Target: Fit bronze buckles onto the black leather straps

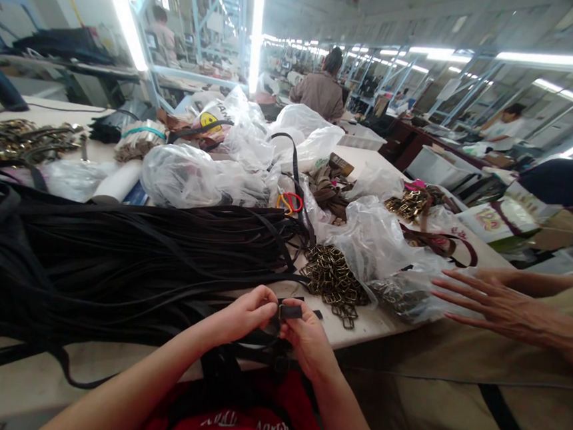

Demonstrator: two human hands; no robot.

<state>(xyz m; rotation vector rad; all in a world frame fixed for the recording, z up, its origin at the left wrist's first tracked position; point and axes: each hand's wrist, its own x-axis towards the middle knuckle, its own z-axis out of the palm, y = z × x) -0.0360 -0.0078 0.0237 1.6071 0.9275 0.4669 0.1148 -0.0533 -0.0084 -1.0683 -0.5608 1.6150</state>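
At the table's near edge, about 6 o'clock, the left hand [245, 315] and right hand [306, 337] pinch a black strap end [291, 311] between fingertips. The strap looks light, limp and smooth, best gripped close to its end. A pile of black straps [112, 253] lies at 9 o'clock, brass buckles [334, 279] at 1 o'clock, a co-worker's hand [489, 303] at 3.
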